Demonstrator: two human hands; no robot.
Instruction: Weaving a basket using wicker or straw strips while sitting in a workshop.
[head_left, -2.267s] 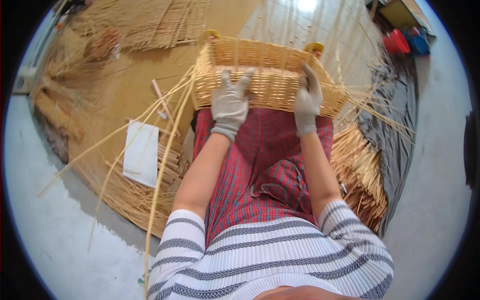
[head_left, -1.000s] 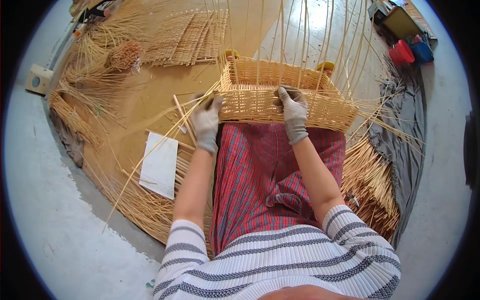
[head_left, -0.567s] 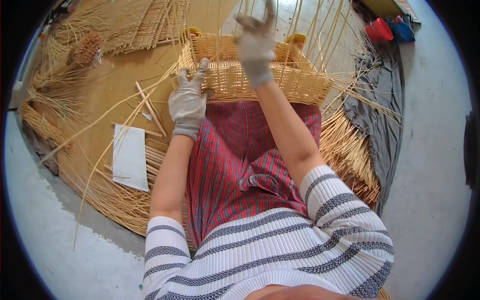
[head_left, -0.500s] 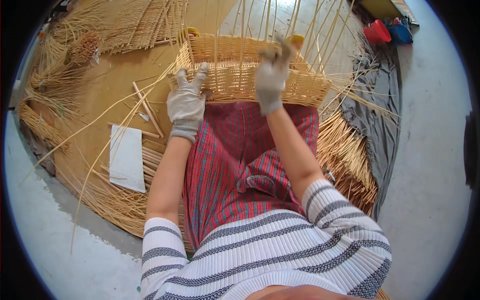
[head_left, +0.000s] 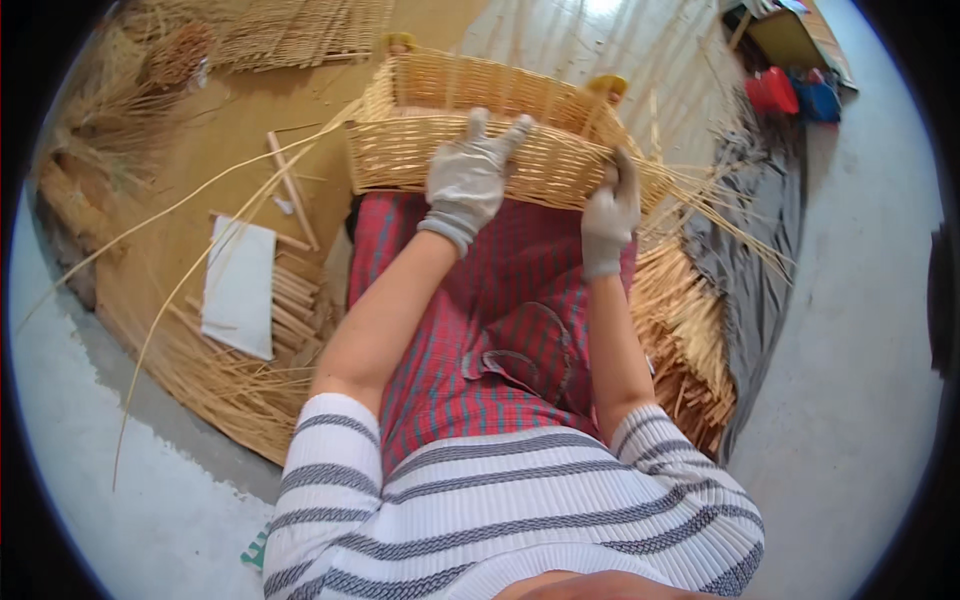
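Probably light for its size, and springy more than rigid: a rectangular basket (head_left: 400, 152) of thin woven strands, likely to flex along the long walls and to stay firmer at the corners. Not very slippery, judging by the ridged weave, and hardly fragile as a whole, though perhaps prone to kinking at the thin ends. Best held by the woven wall just under the rim, toward both ends, clear of the loose strands (head_left: 335, 129).

Pale golden and slightly glossy, with close, level rows, an open top and four low walls. Blurred upright rods (head_left: 653, 118) above the weave; long ends trailing from the left corner, more fanning out at the right. Placed at the far end of the red plaid cloth (head_left: 410, 300) over the lap, long wall facing near.

Gloved left hand (head_left: 467, 187) against the near wall, around its middle, with two fingers (head_left: 478, 125) spread up to the rim and the others hidden; clenched or released, impossible to tell. Gloved right hand (head_left: 611, 205) at the right end of the same wall, fingers pointing up beside the rim, too blurred for judging any grasp.

Farther left, a white sheet (head_left: 240, 290) beside pale sticks (head_left: 292, 308); to the right, a sheaf of stalks (head_left: 690, 325).
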